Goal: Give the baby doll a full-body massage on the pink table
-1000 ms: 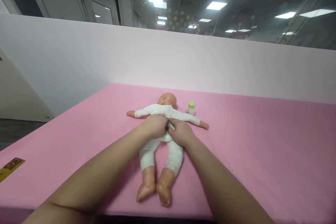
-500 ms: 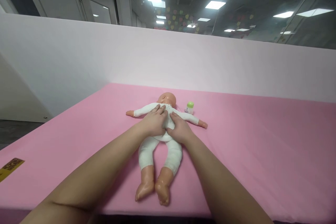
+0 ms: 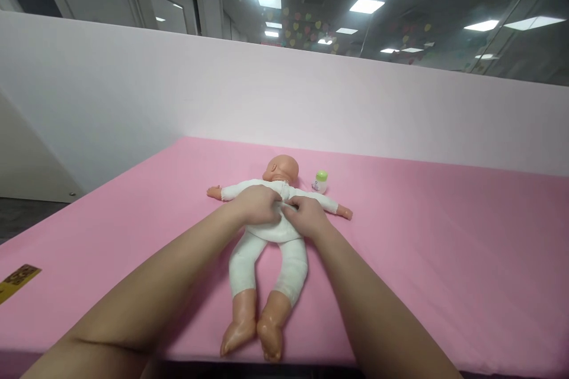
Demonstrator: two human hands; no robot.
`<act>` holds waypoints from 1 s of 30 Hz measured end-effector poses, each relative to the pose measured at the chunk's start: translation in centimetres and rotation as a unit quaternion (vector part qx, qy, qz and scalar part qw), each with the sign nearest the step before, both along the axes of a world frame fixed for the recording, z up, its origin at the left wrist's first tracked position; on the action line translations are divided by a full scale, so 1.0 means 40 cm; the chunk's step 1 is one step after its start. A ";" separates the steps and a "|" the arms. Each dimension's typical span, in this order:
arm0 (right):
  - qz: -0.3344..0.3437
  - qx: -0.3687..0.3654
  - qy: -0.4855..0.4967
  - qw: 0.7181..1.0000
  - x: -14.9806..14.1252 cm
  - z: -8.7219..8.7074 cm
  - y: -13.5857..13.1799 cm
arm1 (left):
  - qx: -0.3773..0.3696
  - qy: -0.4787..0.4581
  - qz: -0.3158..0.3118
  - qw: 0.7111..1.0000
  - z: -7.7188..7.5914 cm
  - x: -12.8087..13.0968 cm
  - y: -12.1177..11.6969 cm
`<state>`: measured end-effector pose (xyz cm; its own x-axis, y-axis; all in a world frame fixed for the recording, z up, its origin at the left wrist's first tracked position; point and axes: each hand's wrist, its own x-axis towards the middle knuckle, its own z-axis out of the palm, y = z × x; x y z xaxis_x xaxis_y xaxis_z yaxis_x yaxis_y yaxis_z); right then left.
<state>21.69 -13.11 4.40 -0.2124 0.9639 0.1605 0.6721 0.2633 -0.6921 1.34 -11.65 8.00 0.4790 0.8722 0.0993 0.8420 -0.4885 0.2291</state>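
Observation:
A baby doll [image 3: 267, 249] in a white bodysuit lies on its back on the pink mat [image 3: 422, 237], arms spread, bare feet toward me. Both my hands rest on its chest. My left hand [image 3: 254, 204] has its fingers curled and pinching the white cloth at the front of the suit. My right hand [image 3: 309, 215] does the same just to the right, fingertips meeting the left hand's at the middle of the chest. The doll's head [image 3: 281, 169] points away from me.
A small bottle with a green cap [image 3: 320, 180] stands right of the doll's head. A pale partition wall [image 3: 133, 95] runs behind the mat. A yellow label [image 3: 18, 278] lies at the mat's left edge. The near edge of the mat is just below the doll's feet.
My hands have slid from the doll's belly up to its chest, and the fingers have closed on the cloth. The doll has shifted slightly toward me.

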 end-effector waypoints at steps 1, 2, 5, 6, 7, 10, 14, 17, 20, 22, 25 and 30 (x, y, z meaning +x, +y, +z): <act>-0.015 0.012 -0.002 1.000 0.000 -0.008 0.006 | 0.004 -0.005 0.007 1.000 0.002 0.002 0.003; -0.023 0.027 -0.004 0.999 0.001 -0.015 0.012 | 0.019 -0.014 0.019 1.000 0.001 0.004 0.006; -0.018 0.090 -0.021 0.996 0.001 -0.030 0.026 | 0.105 -0.044 0.062 0.992 -0.020 0.011 0.019; -0.014 0.108 -0.030 0.994 0.000 -0.034 0.029 | 0.128 -0.044 0.067 0.989 -0.031 0.013 0.023; -0.011 0.117 -0.040 0.992 -0.001 -0.037 0.032 | 0.146 -0.039 0.065 0.986 -0.043 0.014 0.027; 0.008 0.099 -0.064 0.993 -0.007 -0.046 0.040 | 0.167 -0.006 0.039 0.985 -0.071 0.019 0.034; 0.038 0.067 -0.083 0.994 -0.012 -0.052 0.053 | 0.133 0.024 0.009 0.991 -0.082 0.025 0.036; 0.041 0.068 -0.082 0.993 -0.014 -0.051 0.057 | 0.125 0.027 0.001 0.992 -0.082 0.026 0.038; 0.038 0.066 -0.080 0.994 -0.018 -0.052 0.057 | 0.122 0.027 0.001 0.992 -0.092 0.024 0.043; 0.037 0.051 -0.086 0.994 -0.021 -0.056 0.058 | 0.114 0.030 0.005 0.993 -0.103 0.022 0.048; 0.028 0.020 -0.098 0.995 -0.024 -0.062 0.066 | 0.085 0.032 0.008 0.996 -0.113 0.020 0.056; 0.053 0.006 -0.092 0.994 -0.023 -0.038 0.077 | 0.034 0.028 -0.019 0.999 -0.107 0.013 0.065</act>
